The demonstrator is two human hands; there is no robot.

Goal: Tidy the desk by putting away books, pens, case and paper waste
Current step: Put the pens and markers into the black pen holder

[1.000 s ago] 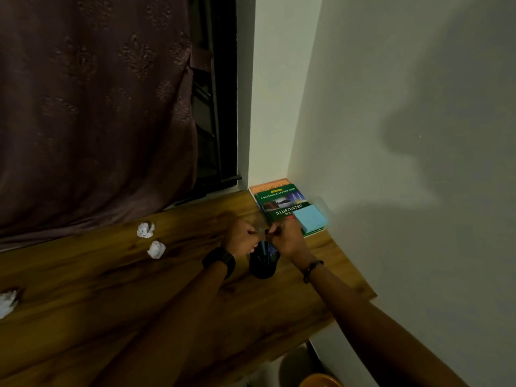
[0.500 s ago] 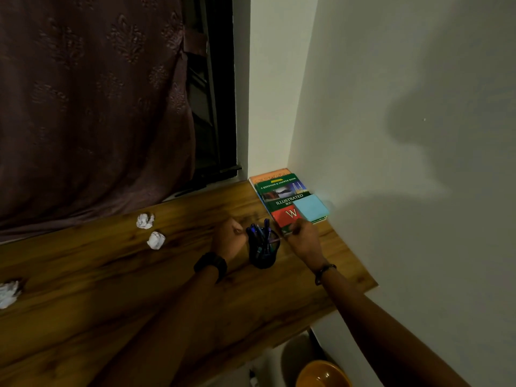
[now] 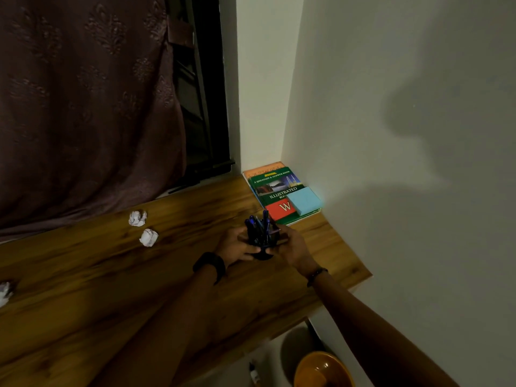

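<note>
Left grip (image 3: 237, 245) and right grip (image 3: 291, 247) both curled round pen cup (image 3: 261, 243), at right end of bench (image 3: 111, 289), just before books (image 3: 275, 188). My worry: pens (image 3: 258, 224) loose, top-heavy. Tilt cup, they spill.

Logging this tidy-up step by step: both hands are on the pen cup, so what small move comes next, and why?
Probably set the pen cup beside the books and let go. The left hand and right hand both grip it, the pens stand inside, and paper balls lie on the desk.
</note>
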